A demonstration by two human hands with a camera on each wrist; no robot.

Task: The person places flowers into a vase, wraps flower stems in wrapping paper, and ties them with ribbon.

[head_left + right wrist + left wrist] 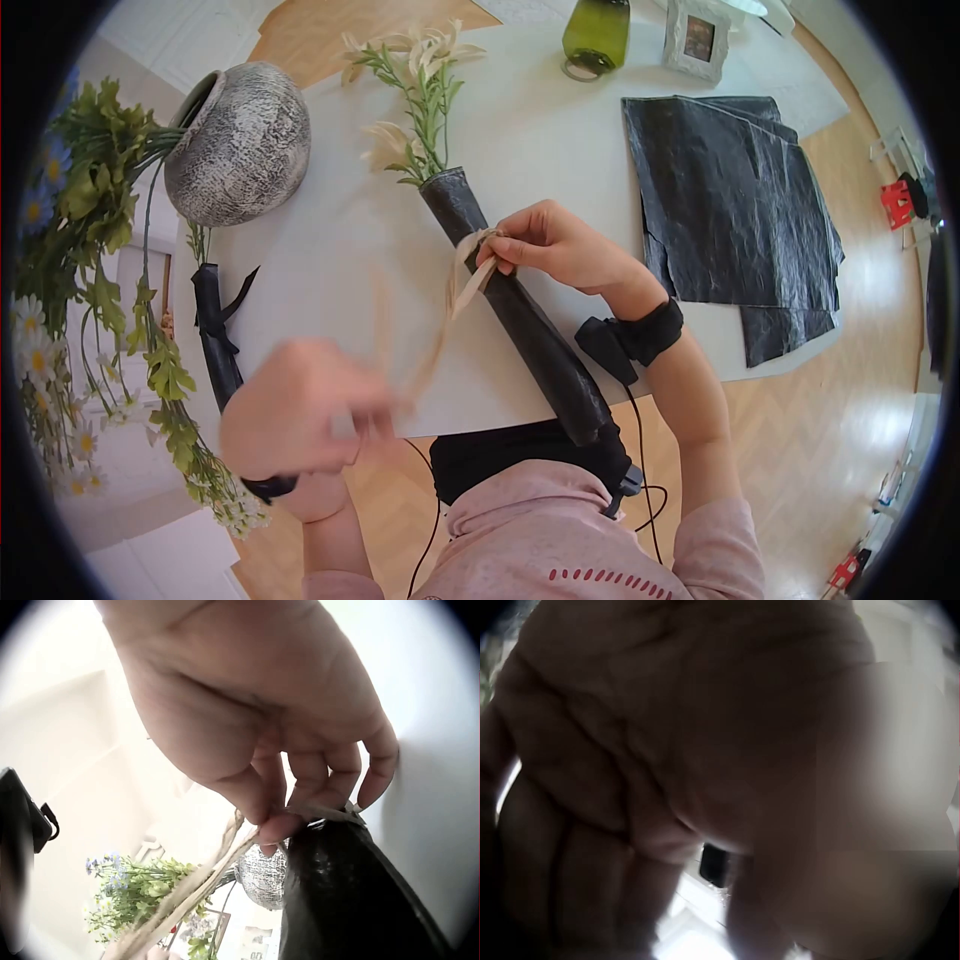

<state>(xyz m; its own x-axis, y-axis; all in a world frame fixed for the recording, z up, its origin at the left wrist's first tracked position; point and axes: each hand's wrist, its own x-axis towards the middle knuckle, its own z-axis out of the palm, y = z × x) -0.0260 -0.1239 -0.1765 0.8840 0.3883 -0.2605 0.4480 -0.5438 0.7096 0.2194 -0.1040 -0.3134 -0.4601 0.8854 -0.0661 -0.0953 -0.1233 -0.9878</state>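
A bunch of cream-coloured artificial lilies [425, 50] pokes out of a long roll of black wrapping paper [535, 335] lying slantwise across the white table. Around its upper part goes a beige ribbon [470, 285]. My right hand [570, 245] pinches the ribbon between thumb and forefinger where it crosses the roll, as the right wrist view also shows the ribbon [199, 889] by the black paper [330, 892]. Blurred by motion, my left hand [310, 410] pulls a strand of the ribbon out toward the front left. The left wrist view shows mostly my dark palm [667, 735].
A grey textured vase [245, 145] lies on its side at left, with blue and white flowers [75, 190] spilling out. Below it is a smaller black-wrapped bunch [215, 335]. Black paper sheets [740, 215] lie at right; a green glass vase [597, 35] and picture frame [697, 40] stand behind.
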